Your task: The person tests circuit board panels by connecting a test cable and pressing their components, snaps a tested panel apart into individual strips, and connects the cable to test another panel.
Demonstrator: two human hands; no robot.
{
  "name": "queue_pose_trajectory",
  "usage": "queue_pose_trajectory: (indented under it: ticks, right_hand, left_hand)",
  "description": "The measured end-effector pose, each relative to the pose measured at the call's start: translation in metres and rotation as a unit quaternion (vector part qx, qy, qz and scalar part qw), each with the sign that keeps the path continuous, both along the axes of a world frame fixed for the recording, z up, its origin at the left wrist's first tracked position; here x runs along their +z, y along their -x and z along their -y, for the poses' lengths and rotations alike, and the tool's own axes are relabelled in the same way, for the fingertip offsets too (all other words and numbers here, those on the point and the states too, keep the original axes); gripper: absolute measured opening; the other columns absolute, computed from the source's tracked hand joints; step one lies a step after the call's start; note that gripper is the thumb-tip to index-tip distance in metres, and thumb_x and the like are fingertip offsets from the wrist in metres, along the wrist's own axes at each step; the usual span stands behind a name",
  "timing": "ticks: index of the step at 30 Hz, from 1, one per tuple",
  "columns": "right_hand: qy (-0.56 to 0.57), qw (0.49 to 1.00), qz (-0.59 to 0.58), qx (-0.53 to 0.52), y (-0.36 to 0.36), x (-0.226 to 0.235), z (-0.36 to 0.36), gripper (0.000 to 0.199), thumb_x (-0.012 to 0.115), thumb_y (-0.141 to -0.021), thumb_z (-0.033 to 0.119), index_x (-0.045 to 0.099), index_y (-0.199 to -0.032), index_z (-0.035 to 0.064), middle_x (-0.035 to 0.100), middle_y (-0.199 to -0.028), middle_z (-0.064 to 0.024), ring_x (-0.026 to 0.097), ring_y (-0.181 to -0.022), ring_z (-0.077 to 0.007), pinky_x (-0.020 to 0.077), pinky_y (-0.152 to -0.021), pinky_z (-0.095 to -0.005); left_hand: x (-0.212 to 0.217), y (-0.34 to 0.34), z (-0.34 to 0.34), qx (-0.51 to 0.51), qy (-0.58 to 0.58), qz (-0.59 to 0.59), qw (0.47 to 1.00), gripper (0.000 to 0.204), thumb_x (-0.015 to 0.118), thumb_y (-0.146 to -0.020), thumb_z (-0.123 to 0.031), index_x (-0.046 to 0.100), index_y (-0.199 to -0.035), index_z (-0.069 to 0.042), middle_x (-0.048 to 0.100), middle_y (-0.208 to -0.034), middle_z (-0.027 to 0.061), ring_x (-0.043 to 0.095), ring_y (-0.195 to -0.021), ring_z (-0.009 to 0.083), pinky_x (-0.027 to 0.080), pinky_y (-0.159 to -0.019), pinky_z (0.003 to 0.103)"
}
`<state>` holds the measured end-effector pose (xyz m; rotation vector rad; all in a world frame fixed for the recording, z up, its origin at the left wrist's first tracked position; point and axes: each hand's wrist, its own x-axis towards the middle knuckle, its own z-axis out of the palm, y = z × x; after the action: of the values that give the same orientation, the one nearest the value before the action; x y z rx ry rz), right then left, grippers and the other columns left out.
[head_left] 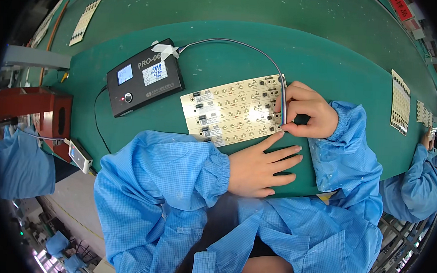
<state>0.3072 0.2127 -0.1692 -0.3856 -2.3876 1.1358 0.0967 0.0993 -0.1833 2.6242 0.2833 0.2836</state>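
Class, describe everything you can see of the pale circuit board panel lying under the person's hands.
The circuit board panel is a cream, flat, rigid-looking sheet of four long strips side by side, dotted with small components and pale labels. It lies flat and slightly slanted on the green mat, right of a black box. The right hand pinches a ribbon cable at its right end; the left hand lies flat, a fingertip touching its near edge.
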Motion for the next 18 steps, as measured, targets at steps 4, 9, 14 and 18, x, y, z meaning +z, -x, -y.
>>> queue_pose_trajectory:
  ticks: [4, 9, 14, 18]
  right_hand:
    - [0.002, 0.999, 0.031, 0.009, 0.004, 0.006, 0.000, 0.015, 0.078, -0.076, 0.009, 0.063, -0.074, 0.0090, 0.064, -0.107, -0.0106, 0.056, -0.093, -0.0249, 0.0430, -0.080, -0.0354]
    - [-0.006, 0.999, 0.050, -0.002, 0.005, 0.023, 0.011, 0.020, 0.077, -0.078, 0.011, 0.058, -0.072, 0.0101, 0.064, -0.103, -0.0100, 0.054, -0.089, -0.0256, 0.0415, -0.078, -0.0363]
    - [0.002, 0.998, 0.065, -0.012, 0.004, 0.026, 0.018, 0.021, 0.076, -0.078, 0.014, 0.057, -0.072, 0.0104, 0.064, -0.102, -0.0114, 0.054, -0.087, -0.0257, 0.0412, -0.078, -0.0364]
    - [0.005, 0.997, 0.073, -0.013, 0.003, 0.029, 0.021, 0.020, 0.076, -0.078, 0.014, 0.057, -0.072, 0.0098, 0.063, -0.100, -0.0123, 0.054, -0.088, -0.0260, 0.0411, -0.079, -0.0368]
  left_hand:
    - [0.001, 0.004, 0.003, 0.007, 0.012, 0.026, 1.000, 0.054, 0.064, -0.082, -0.041, 0.053, -0.128, -0.016, 0.036, -0.151, 0.0161, 0.028, -0.144, 0.0331, 0.013, -0.115, 0.068]
    - [0.004, 0.002, 0.012, 0.020, 0.010, 0.077, 0.997, 0.054, 0.068, -0.079, -0.040, 0.053, -0.124, -0.013, 0.041, -0.144, 0.0175, 0.032, -0.142, 0.0354, 0.014, -0.114, 0.069]
    - [0.007, 0.002, 0.018, 0.015, 0.005, 0.096, 0.995, 0.056, 0.070, -0.077, -0.039, 0.054, -0.124, -0.012, 0.042, -0.143, 0.0194, 0.033, -0.140, 0.0364, 0.015, -0.114, 0.069]
    - [0.007, 0.000, 0.022, 0.016, 0.005, 0.120, 0.993, 0.056, 0.070, -0.077, -0.039, 0.055, -0.124, -0.013, 0.042, -0.142, 0.0195, 0.035, -0.139, 0.0370, 0.016, -0.113, 0.070]
